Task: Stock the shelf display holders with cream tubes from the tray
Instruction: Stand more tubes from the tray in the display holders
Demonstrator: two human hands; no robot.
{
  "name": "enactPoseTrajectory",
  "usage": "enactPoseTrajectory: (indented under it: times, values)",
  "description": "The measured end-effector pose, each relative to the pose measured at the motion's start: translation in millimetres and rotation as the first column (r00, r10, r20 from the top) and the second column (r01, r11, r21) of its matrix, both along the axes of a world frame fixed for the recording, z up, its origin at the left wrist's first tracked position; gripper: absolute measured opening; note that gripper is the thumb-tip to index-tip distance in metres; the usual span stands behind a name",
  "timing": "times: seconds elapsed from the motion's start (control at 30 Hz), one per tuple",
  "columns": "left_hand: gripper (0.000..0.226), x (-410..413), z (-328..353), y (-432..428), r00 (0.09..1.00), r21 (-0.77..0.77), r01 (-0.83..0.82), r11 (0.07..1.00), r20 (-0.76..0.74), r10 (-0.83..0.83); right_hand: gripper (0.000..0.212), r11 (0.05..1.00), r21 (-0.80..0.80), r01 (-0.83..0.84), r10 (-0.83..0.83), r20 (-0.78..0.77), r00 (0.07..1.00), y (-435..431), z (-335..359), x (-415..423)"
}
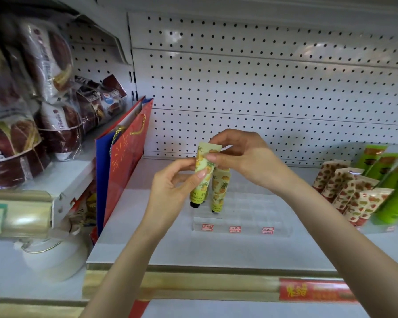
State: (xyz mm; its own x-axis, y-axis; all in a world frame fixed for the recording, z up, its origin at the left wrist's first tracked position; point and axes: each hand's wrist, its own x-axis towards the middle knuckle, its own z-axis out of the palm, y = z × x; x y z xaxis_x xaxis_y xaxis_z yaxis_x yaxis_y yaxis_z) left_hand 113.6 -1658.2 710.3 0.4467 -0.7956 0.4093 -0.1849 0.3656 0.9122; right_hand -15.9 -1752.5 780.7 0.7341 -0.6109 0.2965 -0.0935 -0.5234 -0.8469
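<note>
Both hands hold a yellow pineapple-print cream tube [204,173], cap down, above the left end of a clear acrylic display holder [251,216] on the white shelf. My left hand [172,187] pinches the tube's middle with thumb and fingers. My right hand [241,157] pinches its flat crimped top. A second pineapple tube [219,191] stands cap down in the holder just to the right of the held one. The rest of the holder's slots look empty. No tray is in view.
Strawberry-print tubes [347,193] and green tubes [388,180] stand in a holder at the right. A red and blue gift bag [122,161] stands at the shelf's left edge. Snack bags [44,92] fill the neighbouring shelf. Pegboard [262,88] backs the shelf.
</note>
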Motion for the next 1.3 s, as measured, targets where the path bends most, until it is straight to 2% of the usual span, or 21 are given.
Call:
enactPoseTrajectory:
  times: [0.23,0.33,0.4,0.47,0.6,0.7,0.8,0.87,1.3]
  values:
    - [0.023,5,-4,0,1.0,0.021,0.005,1.0,0.024,-0.005,0.009,0.998,-0.03,-0.047,0.044,-0.089,0.995,-6,5,4]
    - [0.031,13,-11,3,0.983,0.1,-0.085,0.991,0.17,0.067,0.009,0.998,-0.052,-0.043,0.038,-0.099,0.994,-10,7,7]
    - [0.045,23,-22,9,0.901,0.164,-0.23,0.959,0.409,0.146,0.009,0.998,-0.059,-0.026,0.019,-0.107,0.994,-14,5,9]
    - [0.06,28,-33,17,0.763,0.259,-0.344,0.903,0.637,0.107,0.011,0.996,-0.084,0.003,-0.013,-0.123,0.992,-19,-1,12]
    - [0.081,28,-43,27,0.599,0.391,-0.438,0.81,0.798,-0.061,0.015,0.993,-0.109,0.034,-0.052,-0.171,0.984,-24,-14,18]
    - [0.087,28,-44,29,0.591,0.431,-0.433,0.791,0.799,-0.111,0.013,0.985,-0.16,0.056,-0.094,-0.242,0.966,-24,-22,22]
    - [0.066,27,-43,28,0.606,0.455,-0.428,0.781,0.785,-0.125,0.014,0.988,-0.147,0.046,-0.087,-0.289,0.953,-23,-29,24]
    - [0.061,28,-43,28,0.606,0.456,-0.429,0.78,0.786,-0.125,0.014,0.991,-0.13,0.032,-0.07,-0.295,0.953,-23,-32,26]
    - [0.06,32,-44,24,0.627,0.477,-0.411,0.777,0.766,-0.138,0.009,0.973,-0.229,-0.019,-0.057,-0.32,0.946,-23,-45,31]
